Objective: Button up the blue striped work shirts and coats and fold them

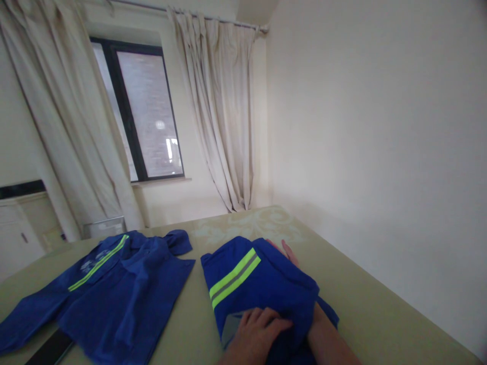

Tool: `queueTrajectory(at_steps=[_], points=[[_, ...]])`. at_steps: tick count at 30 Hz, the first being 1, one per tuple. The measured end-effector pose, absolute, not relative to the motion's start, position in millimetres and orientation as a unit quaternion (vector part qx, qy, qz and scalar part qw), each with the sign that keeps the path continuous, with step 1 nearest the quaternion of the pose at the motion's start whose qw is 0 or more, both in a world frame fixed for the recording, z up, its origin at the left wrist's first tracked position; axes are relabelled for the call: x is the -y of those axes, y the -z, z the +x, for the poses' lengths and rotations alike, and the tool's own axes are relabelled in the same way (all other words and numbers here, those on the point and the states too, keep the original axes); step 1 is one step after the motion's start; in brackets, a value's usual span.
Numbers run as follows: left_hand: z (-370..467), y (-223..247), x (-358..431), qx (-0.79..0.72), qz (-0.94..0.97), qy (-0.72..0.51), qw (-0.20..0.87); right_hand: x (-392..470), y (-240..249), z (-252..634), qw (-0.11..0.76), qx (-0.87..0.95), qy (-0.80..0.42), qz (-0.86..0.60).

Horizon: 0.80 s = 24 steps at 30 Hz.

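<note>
A folded blue work garment (251,284) with a yellow-green and grey reflective stripe lies on the pale green bed surface (365,309) in front of me. My left hand (258,332) presses flat on its near edge, fingers together. My right hand (287,251) reaches under the garment; only the fingertips show past its far right edge, and the forearm runs beneath the cloth. A second blue work jacket (114,289) with a matching stripe lies spread out to the left, untouched.
A plain wall runs along the bed's right side. Beyond the bed are a dark-framed window (140,111) with cream curtains (224,116), a white cabinet (19,228) at far left, and a dark flat object (51,349) at the jacket's near edge.
</note>
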<state>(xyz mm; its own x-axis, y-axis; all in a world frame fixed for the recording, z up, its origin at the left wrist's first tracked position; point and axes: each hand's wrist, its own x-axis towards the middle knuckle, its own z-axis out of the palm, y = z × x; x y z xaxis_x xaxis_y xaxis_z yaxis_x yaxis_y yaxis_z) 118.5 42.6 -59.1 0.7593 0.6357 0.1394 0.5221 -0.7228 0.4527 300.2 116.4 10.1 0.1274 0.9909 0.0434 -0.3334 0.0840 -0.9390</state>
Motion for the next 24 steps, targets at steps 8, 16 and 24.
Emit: queueTrajectory(at_steps=[8, 16, 24], points=[[22.5, 32.6, -68.8, -0.525, 0.784, -0.284, 0.168, -117.3, 9.2, 294.7, 0.574, 0.345, -0.616, -0.415], [1.7, 60.4, -65.9, -0.493, 0.782, -0.346, 0.158, -121.2, 18.6, 280.1, 0.569, 0.394, -0.539, -0.481], [-0.3, 59.6, -62.3, -0.493, 0.771, -0.38, 0.135, -107.9, -12.7, 317.2, 0.611, 0.389, -0.561, -0.401]])
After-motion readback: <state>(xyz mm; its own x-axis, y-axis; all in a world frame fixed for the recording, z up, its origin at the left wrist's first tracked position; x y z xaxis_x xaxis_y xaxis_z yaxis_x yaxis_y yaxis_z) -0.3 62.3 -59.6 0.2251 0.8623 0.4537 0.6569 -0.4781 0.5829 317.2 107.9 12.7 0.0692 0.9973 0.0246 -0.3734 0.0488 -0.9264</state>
